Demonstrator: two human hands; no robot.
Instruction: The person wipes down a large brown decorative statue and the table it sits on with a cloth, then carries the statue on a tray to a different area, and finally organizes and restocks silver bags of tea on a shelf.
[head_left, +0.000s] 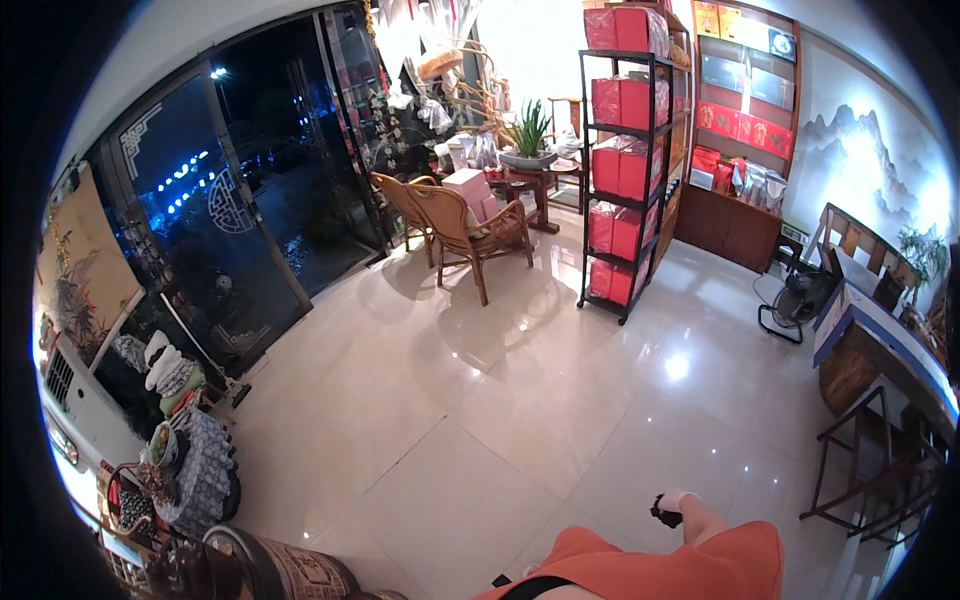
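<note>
Both my hands are out of view. At the bottom edge is the orange garment (660, 562) that I wear, with a dark strap across it. A bare limb (701, 521) extends from it, apparently a leg, with something dark and frilled at its end. Before me spreads a glossy tiled floor (465, 465) with light reflections. Farther off, a rattan armchair (450, 217) holds pink boxes (469, 191). To its right stands a black wheeled shelf rack (626, 195) stacked with red boxes (628, 171) in clear wrap.
Glass sliding doors (247, 202) form the left wall. A cloth-covered table (199, 465) and a large carved barrel-shaped stool (292, 562) stand at lower left. On the right are a floor fan (802, 300), a counter (862, 322) and dark metal-framed stools (862, 457). A potted plant (529, 131) stands behind the armchair.
</note>
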